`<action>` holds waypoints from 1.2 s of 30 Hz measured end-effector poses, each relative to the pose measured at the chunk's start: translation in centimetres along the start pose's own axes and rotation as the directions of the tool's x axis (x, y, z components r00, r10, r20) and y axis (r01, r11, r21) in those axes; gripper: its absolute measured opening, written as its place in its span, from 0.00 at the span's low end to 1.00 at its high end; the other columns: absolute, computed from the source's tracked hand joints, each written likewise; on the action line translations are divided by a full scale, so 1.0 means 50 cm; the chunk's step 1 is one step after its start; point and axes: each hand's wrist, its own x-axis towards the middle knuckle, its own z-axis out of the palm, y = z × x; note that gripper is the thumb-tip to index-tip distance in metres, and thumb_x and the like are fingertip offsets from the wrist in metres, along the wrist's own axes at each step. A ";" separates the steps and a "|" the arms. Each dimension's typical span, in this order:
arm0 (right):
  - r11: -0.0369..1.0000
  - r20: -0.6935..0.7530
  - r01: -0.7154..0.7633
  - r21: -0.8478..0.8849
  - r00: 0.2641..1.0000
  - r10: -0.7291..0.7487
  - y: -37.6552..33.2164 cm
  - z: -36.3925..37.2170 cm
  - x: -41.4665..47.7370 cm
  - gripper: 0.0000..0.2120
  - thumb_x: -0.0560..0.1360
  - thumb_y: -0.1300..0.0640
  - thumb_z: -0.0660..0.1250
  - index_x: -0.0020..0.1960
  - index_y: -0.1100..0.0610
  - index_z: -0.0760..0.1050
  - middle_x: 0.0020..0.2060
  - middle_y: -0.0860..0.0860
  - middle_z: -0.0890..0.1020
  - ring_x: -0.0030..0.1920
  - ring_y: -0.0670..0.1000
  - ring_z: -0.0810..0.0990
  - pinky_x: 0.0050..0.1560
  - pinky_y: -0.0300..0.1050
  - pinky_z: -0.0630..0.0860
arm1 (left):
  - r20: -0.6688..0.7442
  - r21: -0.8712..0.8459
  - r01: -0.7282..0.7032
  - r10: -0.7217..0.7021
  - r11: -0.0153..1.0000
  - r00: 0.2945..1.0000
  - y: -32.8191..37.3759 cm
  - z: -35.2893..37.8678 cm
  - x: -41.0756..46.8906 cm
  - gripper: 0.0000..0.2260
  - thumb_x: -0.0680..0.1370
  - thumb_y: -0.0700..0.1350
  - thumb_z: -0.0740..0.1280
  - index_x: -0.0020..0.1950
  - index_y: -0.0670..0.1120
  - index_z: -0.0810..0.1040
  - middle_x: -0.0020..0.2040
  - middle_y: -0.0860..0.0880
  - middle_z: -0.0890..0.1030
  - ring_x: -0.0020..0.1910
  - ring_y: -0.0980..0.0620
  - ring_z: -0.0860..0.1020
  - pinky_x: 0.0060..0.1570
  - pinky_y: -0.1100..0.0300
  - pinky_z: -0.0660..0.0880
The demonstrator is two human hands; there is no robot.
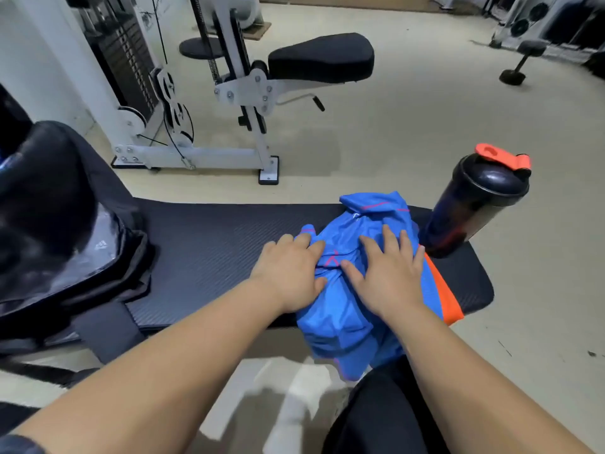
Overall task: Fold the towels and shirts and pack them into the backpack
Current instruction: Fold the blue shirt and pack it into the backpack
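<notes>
A crumpled blue shirt (347, 319) with pink stitching lies on the right part of a black padded bench (212, 250), and its lower edge hangs over the near side. An orange cloth (445, 296) shows beneath its right edge. My left hand (288, 273) lies flat on the shirt's left side with fingers straight. Beside it, my right hand (386, 273) presses flat on the middle of the shirt, fingers spread. A black backpack (59, 224) sits open on the left end of the bench.
A black shaker bottle (474, 208) with an orange flip cap stands on the bench's far right corner, close to the shirt. A white weight machine (203, 103) with a black seat stands on the beige floor behind the bench.
</notes>
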 end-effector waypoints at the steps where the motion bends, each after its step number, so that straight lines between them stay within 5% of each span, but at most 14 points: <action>1: 1.000 0.008 -0.011 -0.001 1.000 0.011 0.013 0.005 -0.009 0.33 0.77 0.30 0.54 0.77 0.45 0.63 0.80 0.54 0.56 0.79 0.62 0.49 0.76 0.68 0.45 | 0.034 -0.010 -0.014 0.014 1.000 0.999 0.017 0.013 0.010 0.29 0.78 0.62 0.61 0.77 0.53 0.62 0.72 0.49 0.68 0.66 0.43 0.70 0.61 0.46 0.70; 4: 0.999 0.020 -0.028 0.026 0.999 0.027 0.034 0.012 -0.017 0.32 0.78 0.31 0.54 0.77 0.44 0.63 0.80 0.53 0.56 0.80 0.62 0.49 0.77 0.68 0.45 | 0.053 0.013 0.024 -0.024 1.000 0.998 0.042 0.034 0.030 0.23 0.80 0.58 0.61 0.74 0.53 0.66 0.67 0.47 0.70 0.65 0.43 0.70 0.58 0.47 0.71; 11: 0.999 0.018 0.027 0.045 0.999 -0.028 0.043 0.020 0.001 0.31 0.79 0.35 0.54 0.77 0.49 0.64 0.80 0.50 0.56 0.80 0.58 0.49 0.77 0.67 0.46 | -0.164 -0.187 0.120 -0.151 0.975 0.975 -0.013 0.033 -0.016 0.04 0.80 0.45 0.64 0.51 0.46 0.75 0.47 0.45 0.76 0.51 0.40 0.74 0.46 0.49 0.73; 14: 0.994 -0.015 0.049 0.099 0.999 -0.047 0.026 0.021 0.013 0.31 0.79 0.35 0.55 0.76 0.50 0.65 0.80 0.52 0.57 0.80 0.58 0.51 0.77 0.66 0.47 | -0.262 -0.234 0.127 -0.189 0.964 0.946 -0.047 0.017 -0.054 0.02 0.77 0.41 0.66 0.49 0.45 0.77 0.43 0.46 0.75 0.45 0.41 0.72 0.41 0.52 0.68; 19: 0.991 0.064 0.106 0.075 0.992 -0.111 0.002 0.031 0.016 0.30 0.78 0.32 0.53 0.76 0.44 0.65 0.80 0.54 0.58 0.80 0.58 0.51 0.77 0.67 0.44 | -0.270 -0.080 0.261 -0.272 0.962 0.924 -0.155 0.020 -0.086 0.06 0.75 0.36 0.65 0.49 0.45 0.78 0.41 0.49 0.70 0.46 0.39 0.73 0.41 0.51 0.70; 25: 0.985 0.181 0.175 0.011 0.968 -0.174 -0.008 0.033 0.000 0.33 0.78 0.29 0.47 0.79 0.40 0.56 0.81 0.51 0.52 0.81 0.58 0.45 0.76 0.69 0.40 | -0.255 0.039 0.411 -0.388 0.911 0.885 -0.200 0.017 -0.098 0.18 0.74 0.40 0.62 0.63 0.49 0.78 0.56 0.43 0.75 0.51 0.36 0.73 0.47 0.45 0.75; 28: 0.981 0.208 0.192 -0.019 0.961 -0.184 -0.012 0.030 -0.010 0.34 0.77 0.28 0.47 0.80 0.40 0.53 0.82 0.52 0.49 0.81 0.59 0.43 0.75 0.69 0.38 | -0.361 -0.013 0.280 -0.265 0.960 0.894 -0.115 0.022 -0.113 0.19 0.73 0.48 0.58 0.59 0.47 0.79 0.54 0.44 0.77 0.50 0.37 0.75 0.46 0.46 0.76; 31: 0.978 0.208 0.207 -0.034 0.958 -0.196 -0.021 0.030 -0.016 0.35 0.78 0.28 0.46 0.81 0.41 0.49 0.82 0.51 0.46 0.81 0.59 0.41 0.75 0.69 0.37 | -0.233 -0.078 0.131 -0.146 0.988 0.961 -0.019 0.061 -0.124 0.24 0.77 0.57 0.54 0.66 0.46 0.75 0.62 0.44 0.75 0.59 0.39 0.74 0.59 0.44 0.73; 34: 0.974 0.213 0.224 -0.038 0.954 -0.211 -0.028 0.032 -0.019 0.34 0.78 0.29 0.45 0.81 0.41 0.48 0.82 0.49 0.45 0.81 0.57 0.40 0.76 0.68 0.37 | 0.051 0.023 0.184 -0.185 0.983 0.981 0.016 0.115 -0.123 0.34 0.80 0.66 0.48 0.81 0.49 0.56 0.82 0.45 0.55 0.78 0.39 0.57 0.75 0.39 0.57; 36: 0.971 0.248 0.236 -0.041 0.944 -0.219 -0.030 0.035 -0.022 0.34 0.78 0.29 0.44 0.81 0.41 0.46 0.82 0.49 0.44 0.81 0.57 0.39 0.76 0.68 0.37 | 0.107 0.007 0.225 -0.224 0.974 0.969 -0.002 0.130 -0.113 0.35 0.80 0.69 0.47 0.82 0.53 0.48 0.83 0.49 0.43 0.81 0.41 0.45 0.76 0.36 0.48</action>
